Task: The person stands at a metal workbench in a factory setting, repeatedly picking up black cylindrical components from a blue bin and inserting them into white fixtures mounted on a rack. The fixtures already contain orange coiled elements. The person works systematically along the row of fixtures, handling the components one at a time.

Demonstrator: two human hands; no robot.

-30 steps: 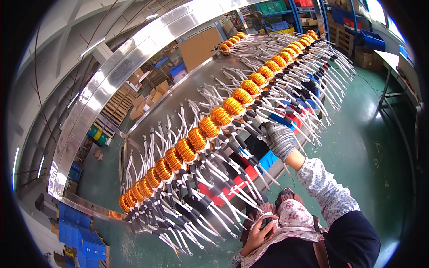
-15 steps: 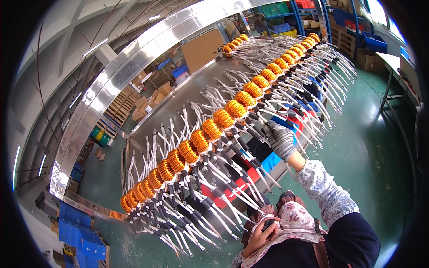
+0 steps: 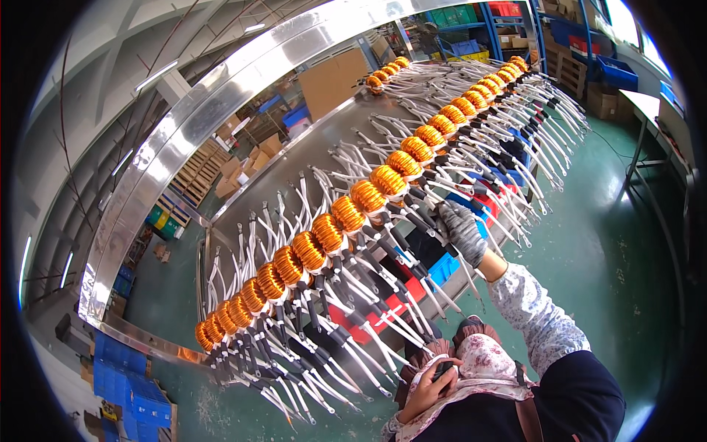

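Note:
My right hand (image 3: 462,232), in a grey striped glove, is at the near side of a long row of copper-wound toroid coils (image 3: 348,214). Its fingers are bent round a white cable lead (image 3: 471,276) with a black sleeve; part of the grip is hidden. The coils stand side by side on a metal table, with white leads (image 3: 361,276) ending in metal lugs hanging over the near edge. Close to my body, my bare left hand (image 3: 427,390) is closed on a small black object (image 3: 443,370), whose kind I cannot make out.
Red bins (image 3: 353,324) and blue bins (image 3: 444,269) sit below the hanging leads. A shiny metal frame (image 3: 169,140) arches over the far side of the table (image 3: 294,158). Shelves with boxes stand at the back, and a white table (image 3: 644,103) is at the right.
My right hand has turned slightly and shifted a little downward among the leads. The lead below it now hangs more to the left. My left hand stays closed on the black object.

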